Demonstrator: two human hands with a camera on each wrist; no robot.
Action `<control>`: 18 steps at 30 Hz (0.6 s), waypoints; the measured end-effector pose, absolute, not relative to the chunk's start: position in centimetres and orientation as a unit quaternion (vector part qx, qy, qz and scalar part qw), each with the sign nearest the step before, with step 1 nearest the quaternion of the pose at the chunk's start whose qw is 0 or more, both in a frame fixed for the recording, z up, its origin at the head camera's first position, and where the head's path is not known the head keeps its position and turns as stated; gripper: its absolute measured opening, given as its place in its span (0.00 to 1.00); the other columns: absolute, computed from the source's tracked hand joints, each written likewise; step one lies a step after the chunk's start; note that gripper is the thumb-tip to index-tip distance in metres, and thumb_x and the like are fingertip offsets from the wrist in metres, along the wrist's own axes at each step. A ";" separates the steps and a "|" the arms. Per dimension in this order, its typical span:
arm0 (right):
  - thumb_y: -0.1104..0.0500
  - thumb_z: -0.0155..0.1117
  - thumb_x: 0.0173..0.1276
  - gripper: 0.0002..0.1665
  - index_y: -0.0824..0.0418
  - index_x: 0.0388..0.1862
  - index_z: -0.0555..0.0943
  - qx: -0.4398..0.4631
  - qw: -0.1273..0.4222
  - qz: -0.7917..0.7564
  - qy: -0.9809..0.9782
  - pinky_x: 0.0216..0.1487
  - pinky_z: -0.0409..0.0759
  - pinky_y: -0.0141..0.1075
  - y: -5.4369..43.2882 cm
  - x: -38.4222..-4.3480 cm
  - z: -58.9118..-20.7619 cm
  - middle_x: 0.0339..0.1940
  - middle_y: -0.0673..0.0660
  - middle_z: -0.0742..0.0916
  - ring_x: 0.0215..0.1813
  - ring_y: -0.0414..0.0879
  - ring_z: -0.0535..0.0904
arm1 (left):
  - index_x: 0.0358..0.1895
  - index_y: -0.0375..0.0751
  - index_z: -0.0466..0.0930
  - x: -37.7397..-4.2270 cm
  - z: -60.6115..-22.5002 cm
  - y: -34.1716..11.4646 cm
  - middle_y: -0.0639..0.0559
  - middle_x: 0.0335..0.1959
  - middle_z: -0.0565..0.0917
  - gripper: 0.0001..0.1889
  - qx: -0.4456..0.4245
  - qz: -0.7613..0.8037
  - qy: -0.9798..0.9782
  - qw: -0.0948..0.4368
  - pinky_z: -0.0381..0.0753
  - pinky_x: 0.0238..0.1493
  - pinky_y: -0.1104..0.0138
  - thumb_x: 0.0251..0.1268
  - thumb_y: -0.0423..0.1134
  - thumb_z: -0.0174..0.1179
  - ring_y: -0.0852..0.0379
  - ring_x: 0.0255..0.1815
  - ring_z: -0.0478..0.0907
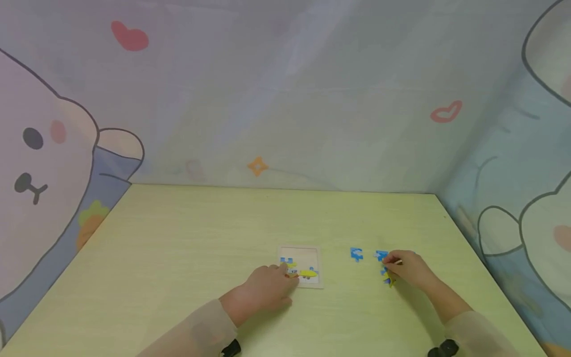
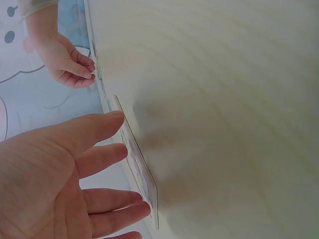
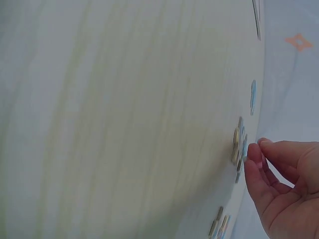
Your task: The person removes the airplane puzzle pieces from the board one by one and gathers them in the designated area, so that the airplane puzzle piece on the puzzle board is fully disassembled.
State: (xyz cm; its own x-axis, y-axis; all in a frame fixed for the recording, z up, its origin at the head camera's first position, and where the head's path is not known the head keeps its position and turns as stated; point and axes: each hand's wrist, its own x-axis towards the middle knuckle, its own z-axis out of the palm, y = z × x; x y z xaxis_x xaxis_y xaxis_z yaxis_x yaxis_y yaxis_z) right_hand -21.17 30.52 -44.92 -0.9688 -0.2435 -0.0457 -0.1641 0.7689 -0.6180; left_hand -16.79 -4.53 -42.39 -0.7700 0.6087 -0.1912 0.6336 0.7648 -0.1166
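My left hand [image 1: 267,287] rests at the left edge of a small square puzzle tray [image 1: 321,267], its fingertips over the lower left part. In the left wrist view its fingers are spread and only slightly bent. Blue and yellow pieces [image 1: 308,273] lie inside the tray, some hidden by the hand. To the right, my right hand [image 1: 408,267] hovers with bent fingers and thumb close together over loose puzzle pieces [image 1: 386,281]. In the right wrist view the fingertips are right beside the piled pieces [image 3: 236,144]; whether a piece is between them cannot be made out.
One blue puzzle piece [image 1: 356,254] lies between the tray and the right hand, and another blue piece [image 1: 381,255] is at that hand's fingertips. The pale wooden table [image 1: 200,233] meets a printed cloth backdrop [image 1: 285,99] at its back edge.
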 end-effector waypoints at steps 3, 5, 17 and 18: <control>0.67 0.59 0.65 0.04 0.66 0.37 0.80 -0.113 0.060 -0.335 0.933 0.37 0.78 0.41 29.9 -21.3 -45.1 0.37 0.58 0.83 0.39 0.54 0.80 | 0.61 0.53 0.73 -16.8 -42.2 -4.9 0.40 0.61 0.72 0.25 0.326 -0.068 0.940 0.081 0.74 0.51 0.55 0.61 0.53 0.58 0.45 0.58 0.72; 0.66 0.60 0.64 0.05 0.66 0.37 0.80 -0.117 0.059 -0.347 0.929 0.36 0.78 0.40 29.3 -21.4 -45.2 0.37 0.58 0.83 0.38 0.53 0.80 | 0.62 0.53 0.72 -16.8 -42.3 -5.3 0.40 0.61 0.72 0.26 0.322 -0.059 0.941 0.083 0.73 0.52 0.55 0.60 0.52 0.59 0.45 0.59 0.71; 0.64 0.60 0.65 0.06 0.64 0.39 0.81 -0.127 0.073 -0.381 0.913 0.38 0.76 0.38 26.5 -22.5 -45.9 0.40 0.56 0.83 0.41 0.50 0.79 | 0.59 0.50 0.74 -16.4 -42.8 -6.9 0.40 0.61 0.72 0.25 0.319 -0.049 0.943 0.080 0.75 0.48 0.54 0.58 0.53 0.60 0.45 0.56 0.73; 0.64 0.60 0.65 0.06 0.64 0.39 0.81 -0.132 0.075 -0.388 0.909 0.38 0.76 0.38 26.1 -22.7 -46.0 0.40 0.57 0.83 0.41 0.51 0.79 | 0.58 0.50 0.74 -16.5 -42.9 -7.0 0.40 0.61 0.72 0.24 0.320 -0.048 0.943 0.079 0.75 0.48 0.54 0.58 0.53 0.61 0.45 0.56 0.73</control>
State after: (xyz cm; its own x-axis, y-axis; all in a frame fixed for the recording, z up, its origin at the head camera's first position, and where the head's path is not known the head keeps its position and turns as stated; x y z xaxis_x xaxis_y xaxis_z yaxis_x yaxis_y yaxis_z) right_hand -22.69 26.13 -46.01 -0.9540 -0.2978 -0.0346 -0.1809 0.6638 -0.7257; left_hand -16.45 -7.02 -42.88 -0.7831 0.5954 -0.1793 0.6106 0.7909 -0.0408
